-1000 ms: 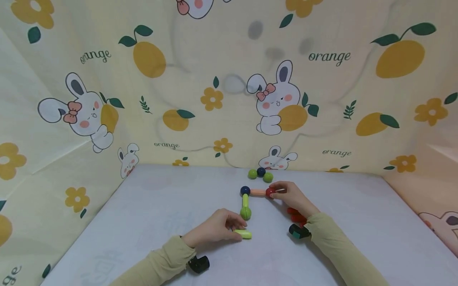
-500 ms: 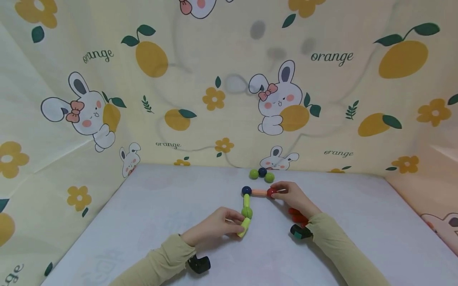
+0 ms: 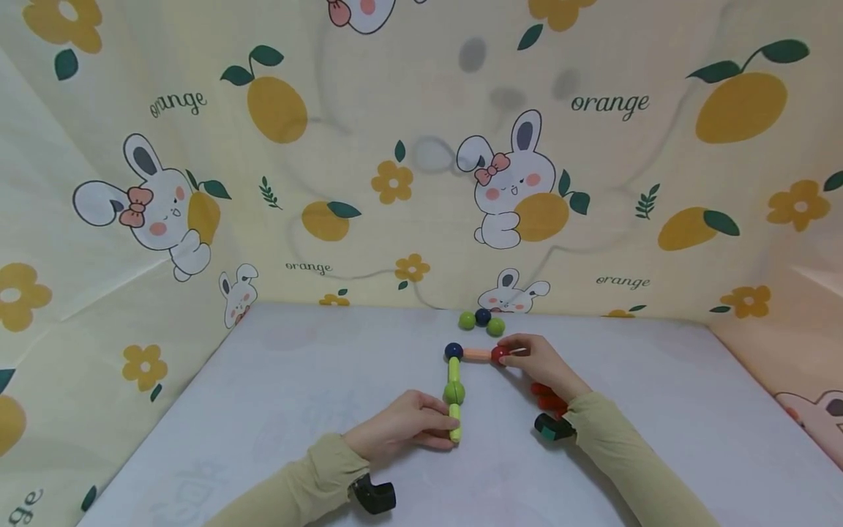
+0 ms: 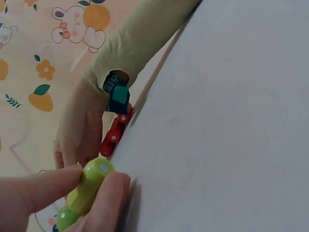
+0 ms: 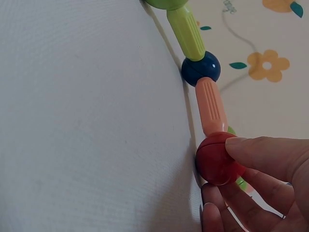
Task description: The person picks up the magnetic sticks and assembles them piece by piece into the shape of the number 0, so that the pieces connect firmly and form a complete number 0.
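My left hand [image 3: 405,424] pinches a yellow-green magnetic rod [image 3: 455,426] between thumb and fingers. The rod's far end meets a green ball [image 3: 454,393], and its near end shows a pale round tip in the left wrist view. From that ball a second yellow-green rod [image 5: 187,34] runs to a dark blue ball [image 5: 200,69]. A peach rod [image 5: 211,105] links the blue ball to a red ball [image 5: 216,159], making a bent chain on the table. My right hand [image 3: 541,364] holds the red ball between thumb and fingers.
Behind the chain lie two green balls [image 3: 467,320] and another dark blue ball [image 3: 483,317]. Several red rods [image 3: 549,400] lie below the right wrist. A patterned cloth [image 3: 369,285] stands along the back of the white table [image 3: 276,388].
The left hand has turned its rod from crosswise to in line with the chain and brought its end to the green ball. The right hand stays on the red ball.
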A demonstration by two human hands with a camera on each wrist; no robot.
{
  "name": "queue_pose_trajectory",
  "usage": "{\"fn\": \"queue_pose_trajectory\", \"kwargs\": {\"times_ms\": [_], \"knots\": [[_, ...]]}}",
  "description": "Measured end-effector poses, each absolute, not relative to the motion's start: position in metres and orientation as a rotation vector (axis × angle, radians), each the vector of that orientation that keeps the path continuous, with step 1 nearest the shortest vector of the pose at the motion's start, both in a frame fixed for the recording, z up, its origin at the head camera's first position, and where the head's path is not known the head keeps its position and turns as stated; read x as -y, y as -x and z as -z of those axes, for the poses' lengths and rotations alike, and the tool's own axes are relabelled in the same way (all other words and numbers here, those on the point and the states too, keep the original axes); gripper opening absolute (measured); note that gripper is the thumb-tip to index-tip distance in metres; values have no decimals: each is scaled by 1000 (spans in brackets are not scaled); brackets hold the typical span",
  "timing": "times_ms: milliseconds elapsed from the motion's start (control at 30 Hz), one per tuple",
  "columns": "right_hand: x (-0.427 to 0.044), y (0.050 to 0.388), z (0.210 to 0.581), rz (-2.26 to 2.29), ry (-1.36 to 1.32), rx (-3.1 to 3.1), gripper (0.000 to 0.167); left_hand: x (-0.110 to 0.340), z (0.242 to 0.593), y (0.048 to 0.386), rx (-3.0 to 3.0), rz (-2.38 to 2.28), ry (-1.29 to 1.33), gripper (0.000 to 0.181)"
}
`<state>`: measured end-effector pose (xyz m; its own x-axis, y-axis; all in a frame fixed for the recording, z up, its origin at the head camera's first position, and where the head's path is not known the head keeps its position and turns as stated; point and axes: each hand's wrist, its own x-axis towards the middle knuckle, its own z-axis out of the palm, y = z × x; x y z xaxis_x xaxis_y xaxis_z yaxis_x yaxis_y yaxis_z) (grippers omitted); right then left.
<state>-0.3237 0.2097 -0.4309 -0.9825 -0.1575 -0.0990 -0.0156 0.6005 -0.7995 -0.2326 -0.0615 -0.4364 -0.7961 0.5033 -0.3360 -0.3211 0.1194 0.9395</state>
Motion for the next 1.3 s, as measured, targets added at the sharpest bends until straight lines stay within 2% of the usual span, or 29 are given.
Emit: {"fn": "queue_pose_trajectory", "kwargs": {"times_ms": [400, 1300], "knots": [[-211, 323, 430, 1352, 156, -2660, 40, 50, 437, 235, -1899, -1756, -64, 19], [-221, 331, 418, 1299, 231, -2687, 41, 51, 442, 248, -1906, -1747, -49, 21]]}}
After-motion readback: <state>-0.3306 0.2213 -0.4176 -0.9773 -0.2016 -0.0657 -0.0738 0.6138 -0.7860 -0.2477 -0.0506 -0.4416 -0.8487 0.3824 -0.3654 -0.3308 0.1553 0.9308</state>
